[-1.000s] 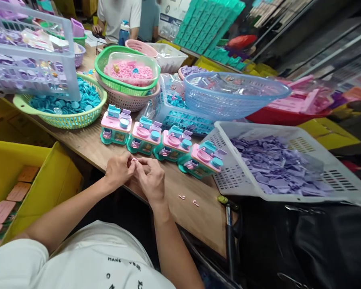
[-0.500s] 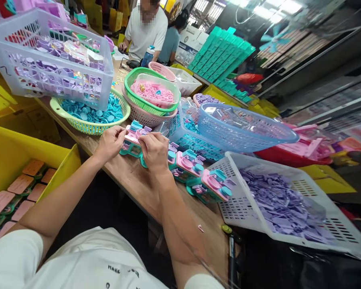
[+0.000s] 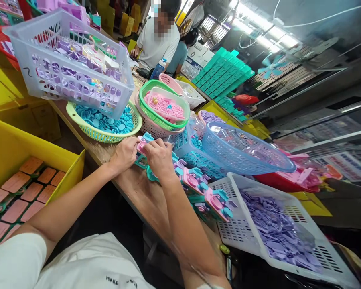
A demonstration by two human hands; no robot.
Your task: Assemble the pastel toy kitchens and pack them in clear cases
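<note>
My left hand (image 3: 124, 154) and my right hand (image 3: 160, 157) are both closed on the leftmost pink and teal toy unit (image 3: 143, 144) in a row of toy units (image 3: 204, 192) on the wooden table (image 3: 135, 190). The left fingers pinch its left end. The right fingers curl over its top and hide most of it. What small part sits between the fingers I cannot make out.
A green basket of blue discs (image 3: 104, 122) sits just behind my hands, under a white crate of purple parts (image 3: 69, 68). Pink parts fill a tub (image 3: 165, 106). A blue basket (image 3: 243, 150) and a white tray of purple pieces (image 3: 276, 233) lie right. A yellow bin (image 3: 24, 176) stands left. Two people sit at the far end.
Both hands rose from the near table edge, where they pinched a small pink piece, to the leftmost toy unit. The camera view swung upward and left.
</note>
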